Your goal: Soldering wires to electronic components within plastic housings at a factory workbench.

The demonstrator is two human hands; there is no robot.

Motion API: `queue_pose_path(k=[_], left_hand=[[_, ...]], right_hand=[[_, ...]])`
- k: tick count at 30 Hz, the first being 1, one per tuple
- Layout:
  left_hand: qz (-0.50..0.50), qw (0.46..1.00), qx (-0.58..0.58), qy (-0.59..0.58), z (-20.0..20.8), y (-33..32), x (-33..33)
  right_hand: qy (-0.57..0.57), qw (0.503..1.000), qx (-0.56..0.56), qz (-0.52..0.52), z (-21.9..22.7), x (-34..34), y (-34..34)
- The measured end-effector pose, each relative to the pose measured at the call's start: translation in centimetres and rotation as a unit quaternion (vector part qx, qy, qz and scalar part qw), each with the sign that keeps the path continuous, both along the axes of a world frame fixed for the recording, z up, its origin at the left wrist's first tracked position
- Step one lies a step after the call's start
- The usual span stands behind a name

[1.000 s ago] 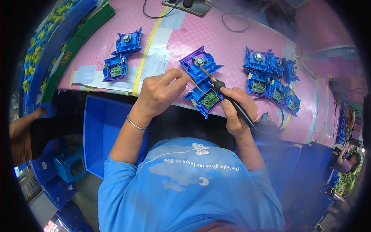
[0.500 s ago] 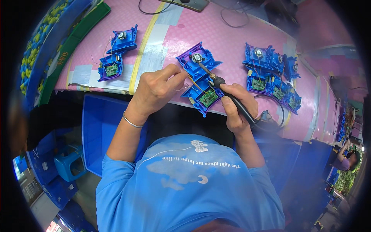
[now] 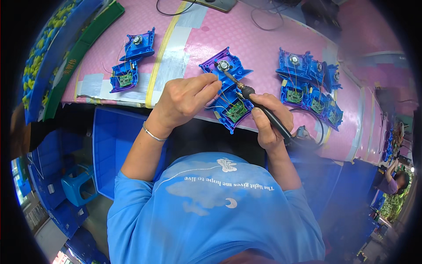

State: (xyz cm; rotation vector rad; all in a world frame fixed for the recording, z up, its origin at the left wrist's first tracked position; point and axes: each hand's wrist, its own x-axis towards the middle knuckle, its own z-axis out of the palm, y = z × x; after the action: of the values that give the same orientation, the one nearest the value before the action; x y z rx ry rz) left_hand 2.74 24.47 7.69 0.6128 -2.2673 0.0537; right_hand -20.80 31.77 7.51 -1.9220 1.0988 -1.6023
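In my right hand is a black-handled soldering iron, its tip reaching up and left to the round speaker. That speaker sits in the upper blue half of an opened plastic casing. Below it, the lower half holds a green circuit board, with thin wires running between the halves. My left hand is pinched over the left side of the casing, thumb and forefinger pressed together near the speaker. It seems to grip a thin wire, whose held end is hidden by the fingers.
More opened blue casings with boards stand at the right and one at the left. A green-edged blue bin borders the table's left. Below the table edge is a large blue crate. The iron's black cable loops at right.
My left hand has moved right and slightly inward over the casing, closer to the iron's tip. The right hand and the iron stay nearly still.
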Motion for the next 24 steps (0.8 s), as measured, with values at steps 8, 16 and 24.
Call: queue_pose_path(k=[8,16,24], left_hand=[[0.016,0.999,0.042,-0.011,-0.93,-0.96,-0.70],[0.016,0.998,0.052,-0.016,-0.77,-0.95,-0.46],[0.010,0.998,0.056,-0.011,-0.62,-0.87,-0.37]], right_hand=[[0.003,1.000,-0.010,-0.003,-0.14,0.15,-0.47],[0.010,0.999,0.013,0.040,0.34,-0.43,-0.28],[-0.008,0.999,0.000,0.036,0.36,-0.13,-0.51]])
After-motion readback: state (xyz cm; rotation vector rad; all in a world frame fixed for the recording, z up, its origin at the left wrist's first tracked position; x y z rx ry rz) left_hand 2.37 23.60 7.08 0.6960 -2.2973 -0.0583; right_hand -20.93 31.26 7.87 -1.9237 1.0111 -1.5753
